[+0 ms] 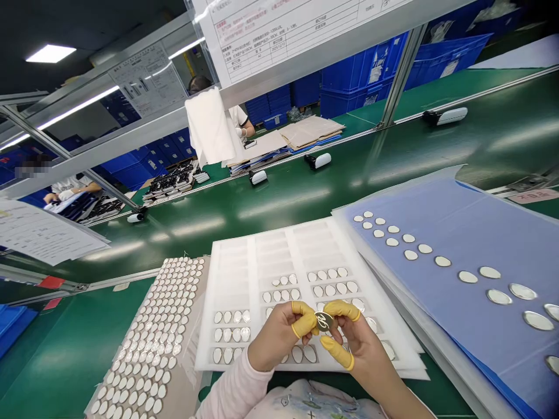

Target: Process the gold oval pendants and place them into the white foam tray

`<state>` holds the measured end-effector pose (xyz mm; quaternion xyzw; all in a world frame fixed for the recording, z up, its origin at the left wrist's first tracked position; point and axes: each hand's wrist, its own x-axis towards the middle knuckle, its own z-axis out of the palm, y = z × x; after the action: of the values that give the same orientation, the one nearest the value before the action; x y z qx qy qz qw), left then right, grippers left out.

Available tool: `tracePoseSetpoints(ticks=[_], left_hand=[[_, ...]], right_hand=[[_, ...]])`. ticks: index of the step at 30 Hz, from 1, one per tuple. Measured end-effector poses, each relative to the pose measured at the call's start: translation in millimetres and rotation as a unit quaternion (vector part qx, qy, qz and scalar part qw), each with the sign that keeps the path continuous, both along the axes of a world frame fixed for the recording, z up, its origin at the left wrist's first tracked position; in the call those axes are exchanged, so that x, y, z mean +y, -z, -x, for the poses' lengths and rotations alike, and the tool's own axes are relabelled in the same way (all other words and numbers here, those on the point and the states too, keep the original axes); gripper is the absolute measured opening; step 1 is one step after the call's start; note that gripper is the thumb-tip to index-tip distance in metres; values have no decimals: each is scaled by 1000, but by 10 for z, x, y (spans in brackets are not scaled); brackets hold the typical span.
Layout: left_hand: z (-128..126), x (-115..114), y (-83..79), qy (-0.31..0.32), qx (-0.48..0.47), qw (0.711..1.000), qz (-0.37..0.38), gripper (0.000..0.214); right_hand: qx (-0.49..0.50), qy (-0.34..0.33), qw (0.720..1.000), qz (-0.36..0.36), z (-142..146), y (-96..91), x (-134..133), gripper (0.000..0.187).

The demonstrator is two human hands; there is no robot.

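Note:
Both my hands are raised over a white foam tray (271, 247), pinching a small oval gold-coloured metal badge (324, 321) between them. My left hand (279, 337) and my right hand (362, 349) wear yellow finger cots (304, 319) on the gripping fingers. The tray's recesses hold rows of oval metal pieces, partly hidden under my hands. To the left lies a sheet packed with small silver ovals (148, 331). More ovals sit in spaced rows on a blue sheet (441, 308) to the right.
The stacks lie on a green workbench (279, 212) with white-and-black fixtures (317, 161) along a rail. A paper sheet (43, 233) and a hanging white cloth (208, 127) are at the back. Beyond stand a co-worker (238, 110) and blue crates (362, 78).

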<state>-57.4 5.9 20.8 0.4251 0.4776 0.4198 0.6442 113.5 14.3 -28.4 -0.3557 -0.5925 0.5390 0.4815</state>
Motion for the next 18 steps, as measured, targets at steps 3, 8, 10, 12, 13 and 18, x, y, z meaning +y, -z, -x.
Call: tracePoseSetpoints(ticks=[3,8,10,12,13,18], left_hand=[[39,-4,69,-8,31,999,-25,46],[136,-59,281,-37,143,979,-140,32],[211,-77,375,-48,203,961,-183,26],[324,-77,457,-76,271,938,-202,21],[393,-68,493,-100,308,924,-202,20],[743,54,663,-219,396,877,-163,20]], right_hand=[[-2,-17,999,40,-34,-4,56,22],[-58,-56,996,47,-26,14,188,24],[-119,-54,991,9,14,-3,263,21],[-211,-49,974,-65,94,-44,361,19],[-269,-52,955,-116,154,-69,419,18],[-442,-90,842,-295,664,-62,764,21]])
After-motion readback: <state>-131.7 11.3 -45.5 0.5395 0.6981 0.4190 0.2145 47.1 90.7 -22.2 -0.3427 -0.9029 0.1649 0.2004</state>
